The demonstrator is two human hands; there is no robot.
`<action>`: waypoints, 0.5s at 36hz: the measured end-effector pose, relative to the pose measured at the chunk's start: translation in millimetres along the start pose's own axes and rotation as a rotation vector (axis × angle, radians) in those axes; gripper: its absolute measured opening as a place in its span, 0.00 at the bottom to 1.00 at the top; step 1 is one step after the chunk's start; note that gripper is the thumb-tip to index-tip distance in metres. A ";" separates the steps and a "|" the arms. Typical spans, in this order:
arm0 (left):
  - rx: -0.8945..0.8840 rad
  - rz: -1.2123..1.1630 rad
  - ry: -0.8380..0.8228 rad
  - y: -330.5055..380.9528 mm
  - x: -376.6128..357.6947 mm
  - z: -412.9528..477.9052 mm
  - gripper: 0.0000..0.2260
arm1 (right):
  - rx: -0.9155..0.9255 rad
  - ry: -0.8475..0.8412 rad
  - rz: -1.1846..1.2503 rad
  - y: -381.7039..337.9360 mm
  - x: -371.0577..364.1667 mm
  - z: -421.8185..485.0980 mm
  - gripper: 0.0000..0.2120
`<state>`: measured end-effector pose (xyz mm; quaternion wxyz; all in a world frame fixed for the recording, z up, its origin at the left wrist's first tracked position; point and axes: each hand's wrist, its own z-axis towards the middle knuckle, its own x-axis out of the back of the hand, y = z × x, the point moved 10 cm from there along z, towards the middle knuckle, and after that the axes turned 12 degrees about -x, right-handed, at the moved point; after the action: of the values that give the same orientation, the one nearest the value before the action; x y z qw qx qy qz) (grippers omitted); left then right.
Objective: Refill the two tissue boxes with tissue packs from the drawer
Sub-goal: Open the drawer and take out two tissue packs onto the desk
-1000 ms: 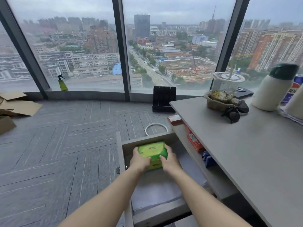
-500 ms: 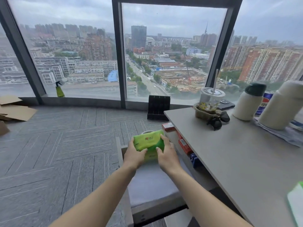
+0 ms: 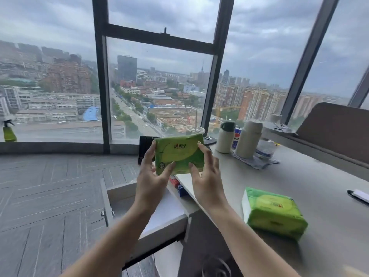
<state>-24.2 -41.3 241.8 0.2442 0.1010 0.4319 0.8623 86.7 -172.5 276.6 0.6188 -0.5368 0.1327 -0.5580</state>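
A green tissue pack [image 3: 179, 154] is held up in the air above the open drawer [image 3: 119, 198], near the desk's left end. My left hand [image 3: 151, 176] grips its left side and my right hand [image 3: 205, 176] grips its right side. A second green tissue pack [image 3: 273, 212] lies flat on the grey desk [image 3: 299, 176] to the right of my right arm. No tissue box is in view.
Two white flasks [image 3: 247, 138], a cola can [image 3: 236, 136] and a plastic bag stand at the desk's far end. A black rack [image 3: 145, 146] sits on the floor by the window. A green spray bottle [image 3: 9, 132] stands on the sill at far left.
Both hands have lifted the green pack out of the drawer and raised it to desk height. The view has tilted up and to the right, which brings the second pack on the desk into sight.
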 end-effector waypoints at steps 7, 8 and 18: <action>-0.028 -0.111 -0.182 46.8 -83.6 -65.4 0.32 | -0.099 0.202 0.009 35.9 113.7 -72.6 0.25; -0.015 -0.120 -0.207 49.6 -95.0 -76.0 0.32 | -0.133 0.223 0.010 44.2 126.5 -83.8 0.25; 0.119 -0.117 -0.423 45.3 -174.3 -170.1 0.31 | -0.473 0.312 -0.039 127.2 201.4 -164.6 0.21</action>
<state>45.1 -271.2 181.0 0.3725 0.2686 0.4265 0.7792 99.7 -450.5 196.9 0.4374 -0.5766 0.3424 -0.5992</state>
